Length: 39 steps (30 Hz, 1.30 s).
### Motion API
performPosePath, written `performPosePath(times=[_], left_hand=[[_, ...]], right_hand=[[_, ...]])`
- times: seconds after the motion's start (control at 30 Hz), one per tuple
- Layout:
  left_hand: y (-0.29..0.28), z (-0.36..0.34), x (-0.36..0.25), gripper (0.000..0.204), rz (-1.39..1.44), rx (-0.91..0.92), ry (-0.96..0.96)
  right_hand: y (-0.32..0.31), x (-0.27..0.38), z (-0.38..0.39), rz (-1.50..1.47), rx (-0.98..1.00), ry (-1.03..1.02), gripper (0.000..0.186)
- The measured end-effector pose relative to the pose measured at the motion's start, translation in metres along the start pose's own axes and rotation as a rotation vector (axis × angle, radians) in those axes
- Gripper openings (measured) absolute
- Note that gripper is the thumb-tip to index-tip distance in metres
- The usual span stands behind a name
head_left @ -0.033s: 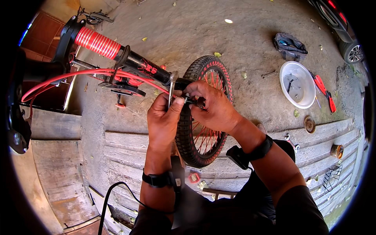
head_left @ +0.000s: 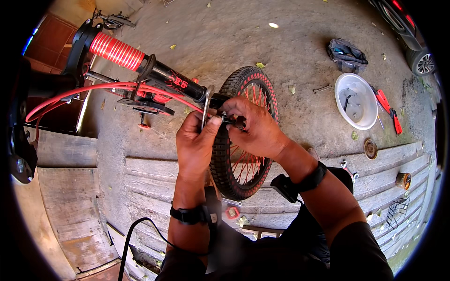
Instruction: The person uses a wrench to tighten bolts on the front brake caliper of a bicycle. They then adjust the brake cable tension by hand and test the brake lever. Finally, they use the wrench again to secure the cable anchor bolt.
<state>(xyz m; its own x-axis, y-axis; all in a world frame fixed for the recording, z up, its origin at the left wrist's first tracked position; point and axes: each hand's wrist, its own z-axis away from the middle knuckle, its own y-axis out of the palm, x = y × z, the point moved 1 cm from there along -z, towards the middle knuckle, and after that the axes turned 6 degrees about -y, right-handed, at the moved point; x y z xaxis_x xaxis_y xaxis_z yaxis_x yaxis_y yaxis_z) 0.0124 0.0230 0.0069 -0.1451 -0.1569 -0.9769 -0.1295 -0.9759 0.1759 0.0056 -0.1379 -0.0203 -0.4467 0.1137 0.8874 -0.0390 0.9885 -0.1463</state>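
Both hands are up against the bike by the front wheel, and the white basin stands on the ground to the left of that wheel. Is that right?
Not quite: the head view shows the white basin on the ground to the right of the front wheel. The rest stands: left hand and right hand are both against the bike there.

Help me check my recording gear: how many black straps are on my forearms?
2: the left forearm's strap and the right forearm's strap. Any under the sleeves would be hidden.
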Motion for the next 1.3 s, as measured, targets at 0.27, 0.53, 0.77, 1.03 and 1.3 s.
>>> performPosePath(times=[0.27,0.53,0.77,1.03,1.3], left_hand=[[-0.003,0.003,-0.003,0.006,-0.052,0.029,-0.025],[-0.008,0.005,0.001,0.010,-0.004,0.061,-0.047],[-0.010,0.015,0.006,0.010,-0.017,-0.036,-0.109],[-0.006,0.024,0.004,0.017,0.128,-0.044,-0.161],[-0.004,0.026,0.008,0.017,0.219,-0.035,-0.117]], right_hand=[[-0.001,-0.001,0.001,0.033,-0.006,-0.012,0.035],[0.001,-0.002,0.000,0.022,0.003,0.000,0.039],[0.000,-0.003,0.000,0.021,-0.009,-0.006,0.036],[0.003,-0.011,0.001,-0.027,-0.025,-0.010,0.034],[0.002,-0.007,0.000,0.023,-0.019,0.021,0.034]])
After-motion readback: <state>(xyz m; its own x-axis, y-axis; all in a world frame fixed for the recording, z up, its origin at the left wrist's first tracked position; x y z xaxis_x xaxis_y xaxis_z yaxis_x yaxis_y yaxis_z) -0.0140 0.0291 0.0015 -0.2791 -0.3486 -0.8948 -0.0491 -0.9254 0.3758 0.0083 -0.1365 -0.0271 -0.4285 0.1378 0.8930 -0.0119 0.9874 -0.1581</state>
